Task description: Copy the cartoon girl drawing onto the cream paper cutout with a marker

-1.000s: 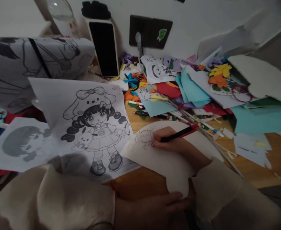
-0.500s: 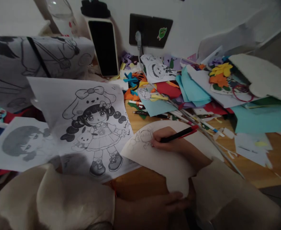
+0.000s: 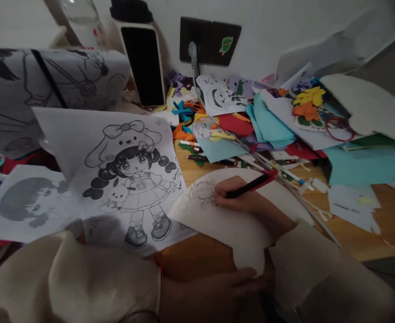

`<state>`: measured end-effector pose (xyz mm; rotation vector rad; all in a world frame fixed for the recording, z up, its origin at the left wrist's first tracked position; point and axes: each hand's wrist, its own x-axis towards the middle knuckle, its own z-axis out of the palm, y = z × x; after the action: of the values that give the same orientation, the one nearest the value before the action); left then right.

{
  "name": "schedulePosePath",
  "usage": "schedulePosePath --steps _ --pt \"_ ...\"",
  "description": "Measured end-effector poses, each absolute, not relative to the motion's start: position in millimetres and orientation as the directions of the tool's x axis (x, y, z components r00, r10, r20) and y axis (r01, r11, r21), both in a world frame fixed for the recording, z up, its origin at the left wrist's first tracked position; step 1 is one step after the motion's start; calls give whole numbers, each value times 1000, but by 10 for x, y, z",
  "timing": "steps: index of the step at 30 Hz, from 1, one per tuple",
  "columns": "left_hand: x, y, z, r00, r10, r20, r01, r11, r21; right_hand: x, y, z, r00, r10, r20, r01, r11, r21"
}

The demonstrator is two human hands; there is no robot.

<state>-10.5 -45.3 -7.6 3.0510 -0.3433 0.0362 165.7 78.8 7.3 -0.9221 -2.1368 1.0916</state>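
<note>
A black and red pen (image 3: 251, 185) is gripped in my right hand (image 3: 232, 195), its tip hidden by the fingers. That hand rests on a pale, fan-shaped card (image 3: 224, 226), beside a small pencil sketch. Near the bottom edge, my left hand (image 3: 231, 285) holds the card's narrow handle, with the thumb on top and the other fingers partly in shadow. Left of the card lies a sheet with a printed girl in a dog-eared hat (image 3: 136, 168); the card's left corner reaches over its edge.
A phone (image 3: 143, 65) leans against a black-lidded bottle by the wall socket (image 3: 209, 41). Coloured paper scraps, pens and blue sheets (image 3: 271, 123) crowd the back. A thin rod (image 3: 301, 204) slants along the card's right side. Another portrait sheet (image 3: 32, 202) lies far left.
The view has shifted slightly. The pen is tilted a little more steeply in my right hand, while my left hand stays on the handle.
</note>
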Motion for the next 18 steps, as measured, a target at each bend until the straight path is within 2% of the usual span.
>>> schedulePosePath --steps 12,18 --pt "-91 -478 -127 973 -223 62 -227 -971 80 1644 789 79 -604 778 175 330 444 -833" --pt "-98 -434 -71 971 -238 10 -238 -968 75 1637 785 103 -610 775 166 340 445 -828"
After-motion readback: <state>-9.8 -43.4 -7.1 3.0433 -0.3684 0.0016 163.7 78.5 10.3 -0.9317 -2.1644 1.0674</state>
